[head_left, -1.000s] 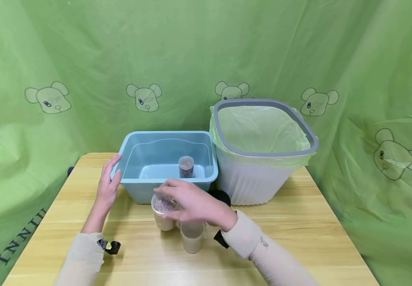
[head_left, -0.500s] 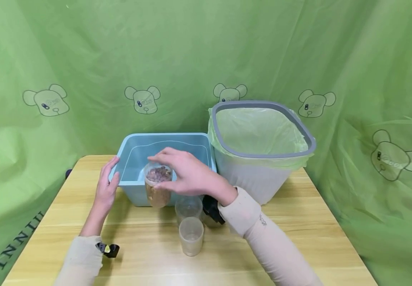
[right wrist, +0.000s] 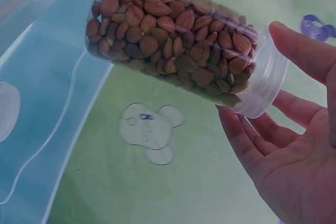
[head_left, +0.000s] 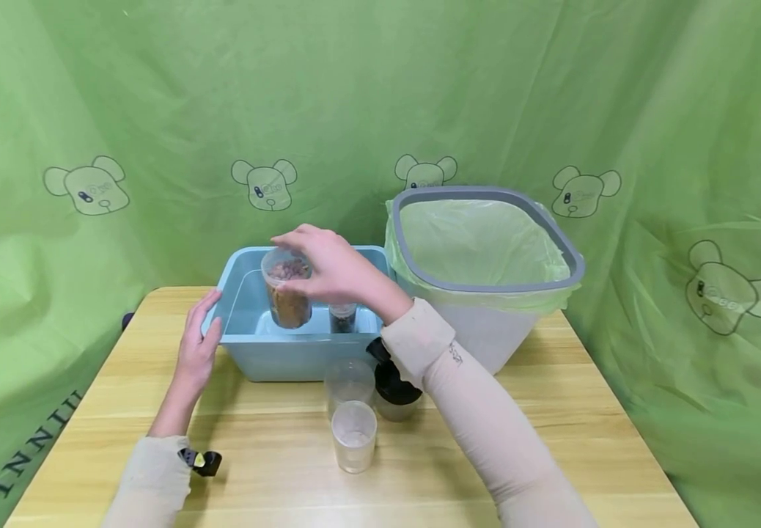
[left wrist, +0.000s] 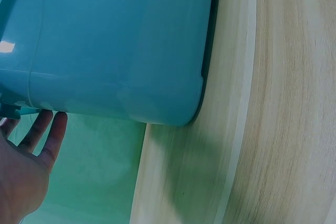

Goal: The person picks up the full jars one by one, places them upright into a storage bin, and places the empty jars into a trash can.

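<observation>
My right grip (head_left: 339,270) pinches the almond jar (right wrist: 173,40) near its mouth, presumably so its base hangs free beneath my fingers over the basin (head_left: 281,359), while my straight-fingered left grip (head_left: 197,343) touches the basin's rim, likely steadying it.

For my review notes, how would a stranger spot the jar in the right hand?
Find the blue tub beside the white bin. In the head view, the right hand holds the clear jar over the tub. Its brown almonds set it apart from the darker-filled jar standing in the tub.
</observation>
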Demonstrator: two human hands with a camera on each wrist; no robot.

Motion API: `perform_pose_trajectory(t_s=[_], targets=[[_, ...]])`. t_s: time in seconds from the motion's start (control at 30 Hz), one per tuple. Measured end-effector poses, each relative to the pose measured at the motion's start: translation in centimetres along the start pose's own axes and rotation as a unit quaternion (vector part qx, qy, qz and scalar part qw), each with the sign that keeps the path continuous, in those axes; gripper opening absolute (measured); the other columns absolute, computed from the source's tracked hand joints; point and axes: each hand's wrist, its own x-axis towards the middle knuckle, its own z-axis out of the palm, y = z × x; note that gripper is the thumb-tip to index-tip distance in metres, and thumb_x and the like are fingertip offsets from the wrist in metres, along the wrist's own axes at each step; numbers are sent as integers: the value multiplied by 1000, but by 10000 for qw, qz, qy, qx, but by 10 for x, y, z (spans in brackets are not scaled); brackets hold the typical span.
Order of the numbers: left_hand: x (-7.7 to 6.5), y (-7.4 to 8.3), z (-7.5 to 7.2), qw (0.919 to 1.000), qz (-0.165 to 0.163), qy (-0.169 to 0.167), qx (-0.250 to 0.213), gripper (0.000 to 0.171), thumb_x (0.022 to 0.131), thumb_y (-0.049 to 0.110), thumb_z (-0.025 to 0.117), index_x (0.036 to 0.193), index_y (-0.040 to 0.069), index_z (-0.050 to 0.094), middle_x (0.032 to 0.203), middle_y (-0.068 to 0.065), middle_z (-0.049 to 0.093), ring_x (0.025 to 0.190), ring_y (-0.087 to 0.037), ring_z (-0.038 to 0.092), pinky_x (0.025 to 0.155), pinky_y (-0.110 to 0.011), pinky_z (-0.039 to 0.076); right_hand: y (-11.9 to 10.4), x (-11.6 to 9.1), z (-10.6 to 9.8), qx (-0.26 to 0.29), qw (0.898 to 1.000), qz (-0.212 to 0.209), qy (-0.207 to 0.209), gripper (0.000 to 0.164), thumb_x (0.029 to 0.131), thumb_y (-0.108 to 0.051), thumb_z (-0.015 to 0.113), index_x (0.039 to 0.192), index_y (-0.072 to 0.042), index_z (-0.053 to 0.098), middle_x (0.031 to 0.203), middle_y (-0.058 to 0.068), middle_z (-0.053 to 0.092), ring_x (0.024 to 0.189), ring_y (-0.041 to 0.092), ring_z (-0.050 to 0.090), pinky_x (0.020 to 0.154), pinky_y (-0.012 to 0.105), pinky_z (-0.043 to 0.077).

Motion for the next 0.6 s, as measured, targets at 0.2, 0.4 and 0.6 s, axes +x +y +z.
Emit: perform_pose_trajectory(t_s=[0.2,0.4,0.6], targets=[[-1,0,-2,10000,-69,-9,29,51,106,8,47,156,3,41,167,-18,31,154,-40,27,126,-61,21,20,24,15,-93,9989,455,-22,69,92,-36,79,149,-8,54,144,10,60,132,25,56,115,40,45],[-2,2,-2,9999,-136,-35,-34,51,106,9,48,157,4,42,168,-15,31,155,-37,26,126,-61,22,41,39,35,-29,9967,814,39,68,91,-39,79,146,-6,57,142,11,62,131,26,57,114,41,45],[-3,0,3,9999,-94,-47,-79,51,106,7,47,156,2,42,167,-17,31,154,-38,26,126,-60,22,58,44,55,154,9934,1135,-30,70,90,-39,81,146,-5,57,142,12,62,131,27,57,113,42,47]])
